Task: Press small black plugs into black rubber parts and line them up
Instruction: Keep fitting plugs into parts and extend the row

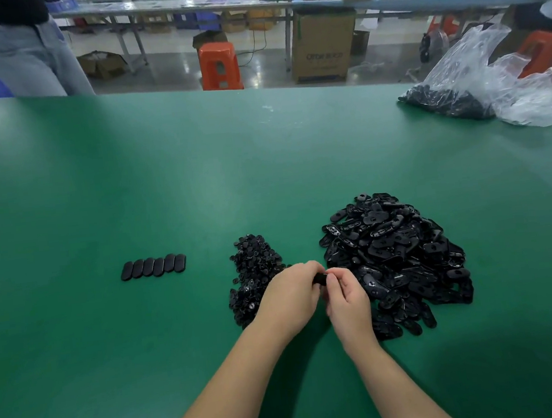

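My left hand (289,297) and my right hand (347,298) meet over the green table (128,176), both pinched on one black rubber part (320,278) of which only a small end shows between the fingers. Whether a plug sits in it is hidden. A pile of small black plugs (252,272) lies just left of my left hand. A larger heap of oval black rubber parts (399,257) lies to the right, touching my right hand. A row of several finished parts (153,266) lies side by side at the left.
A clear plastic bag (479,85) with more black parts rests at the table's far right edge. Beyond the table stand an orange stool (219,65), a cardboard box (322,47) and another workbench. A person in jeans (26,54) stands at the far left.
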Tool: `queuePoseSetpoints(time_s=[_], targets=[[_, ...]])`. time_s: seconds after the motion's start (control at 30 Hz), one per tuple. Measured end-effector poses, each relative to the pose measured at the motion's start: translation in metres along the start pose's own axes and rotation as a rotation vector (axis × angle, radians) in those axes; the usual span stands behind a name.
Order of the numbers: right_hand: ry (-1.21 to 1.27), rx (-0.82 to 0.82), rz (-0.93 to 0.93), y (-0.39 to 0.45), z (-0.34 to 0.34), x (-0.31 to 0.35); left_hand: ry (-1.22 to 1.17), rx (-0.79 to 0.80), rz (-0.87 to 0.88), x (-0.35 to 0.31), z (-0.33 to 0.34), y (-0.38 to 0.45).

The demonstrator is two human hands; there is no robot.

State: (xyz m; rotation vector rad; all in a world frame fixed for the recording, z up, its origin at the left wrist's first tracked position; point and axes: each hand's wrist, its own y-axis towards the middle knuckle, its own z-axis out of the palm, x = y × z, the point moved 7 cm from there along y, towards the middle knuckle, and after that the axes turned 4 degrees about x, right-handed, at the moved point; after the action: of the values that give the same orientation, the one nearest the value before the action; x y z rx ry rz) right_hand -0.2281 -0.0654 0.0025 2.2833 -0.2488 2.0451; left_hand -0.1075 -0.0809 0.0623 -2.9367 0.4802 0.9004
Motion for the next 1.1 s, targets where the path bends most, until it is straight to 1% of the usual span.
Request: queuePoseSetpoints(time_s=[0.07,0.13,0.2,0.27,0.33,0.4,0.47,0.53,0.6,0.7,0.77,0.9,1.1], targets=[[0.061,0.008,0.014,-0.001,0.0,0.002,0.056,-0.043,0.039,0.003,-0.006,-0.002],[0.106,0.013,0.017,-0.003,0.0,0.005,0.067,-0.141,0.005,0.015,-0.019,-0.005],[0.095,0.035,0.016,-0.005,0.001,0.009,0.02,-0.268,-0.112,0.039,-0.039,-0.01],[0.07,0.063,0.021,-0.007,0.003,0.011,-0.033,-0.4,-0.277,0.073,-0.059,-0.018],[0.046,0.072,0.022,-0.008,0.003,0.012,-0.043,-0.496,-0.437,0.109,-0.074,-0.031],[0.017,0.071,0.017,-0.008,0.003,0.013,-0.025,-0.523,-0.575,0.141,-0.081,-0.045],[-0.003,0.068,0.011,-0.008,0.004,0.013,0.026,-0.488,-0.693,0.165,-0.081,-0.056],[-0.023,0.068,0.008,-0.008,0.004,0.013,0.07,-0.448,-0.754,0.177,-0.079,-0.063],[-0.042,0.066,0.005,-0.008,0.003,0.012,0.081,-0.459,-0.736,0.18,-0.078,-0.066],[-0.052,0.065,0.004,-0.008,0.003,0.011,0.118,-0.504,-0.572,0.169,-0.079,-0.064],[-0.054,0.066,0.006,-0.007,0.004,0.011,0.203,-0.484,-0.49,0.162,-0.076,-0.061],[-0.062,0.067,0.002,-0.007,0.004,0.01,0.319,-0.451,-0.504,0.16,-0.075,-0.059],[-0.062,0.064,-0.006,-0.007,0.005,0.01,0.336,-0.462,-0.57,0.173,-0.08,-0.058]])
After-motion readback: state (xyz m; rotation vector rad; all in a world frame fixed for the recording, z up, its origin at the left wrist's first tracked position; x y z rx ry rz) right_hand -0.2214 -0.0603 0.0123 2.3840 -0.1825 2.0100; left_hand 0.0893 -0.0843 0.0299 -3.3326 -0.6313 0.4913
